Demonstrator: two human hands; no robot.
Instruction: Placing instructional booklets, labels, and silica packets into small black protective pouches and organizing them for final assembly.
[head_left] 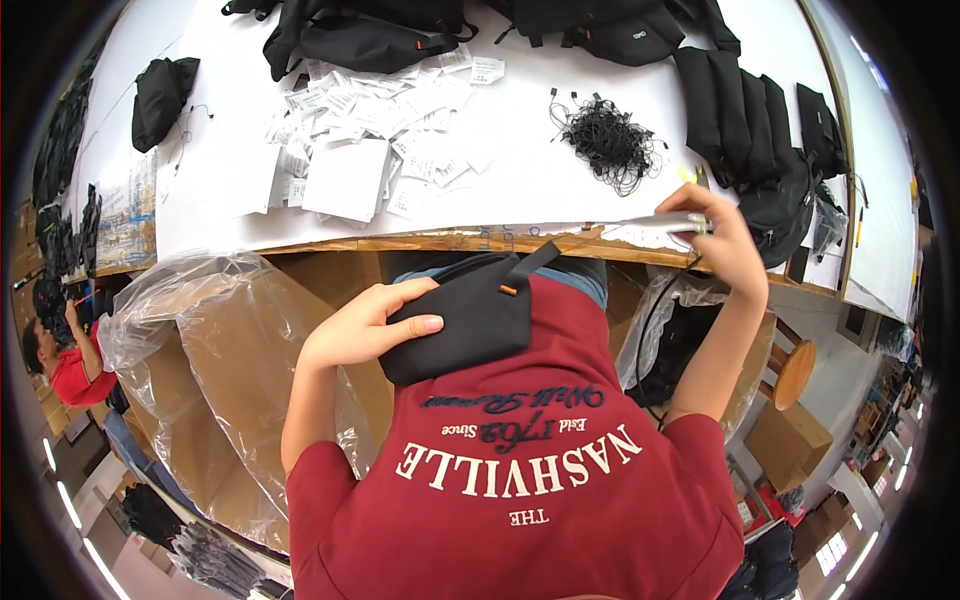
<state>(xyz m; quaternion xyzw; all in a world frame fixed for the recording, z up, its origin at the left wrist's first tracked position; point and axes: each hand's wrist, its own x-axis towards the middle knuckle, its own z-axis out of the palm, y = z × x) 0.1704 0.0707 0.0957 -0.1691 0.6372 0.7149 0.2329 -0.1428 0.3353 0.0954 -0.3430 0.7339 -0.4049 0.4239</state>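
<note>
My left hand (378,325) is closed around a small black fabric pouch (462,325), thumb across its front and fingers behind. The pouch is held against my body, just below the table edge. It has a short strap loop and a small orange tab at its upper right. Out to the right, over the table's front edge, my right hand (722,238) pinches a thin pale grey, elongated thing (645,225). It points left toward the pouch's strap, apart from it. Its kind cannot be made out.
On the white table (520,190) are a heap of white tags (375,105), a tangle of black cords (612,145) and several black bags (370,42). More black pouches (725,110) stand at the right. A plastic-lined cardboard box (230,390) is at my left. A person in red (85,365) is farther left.
</note>
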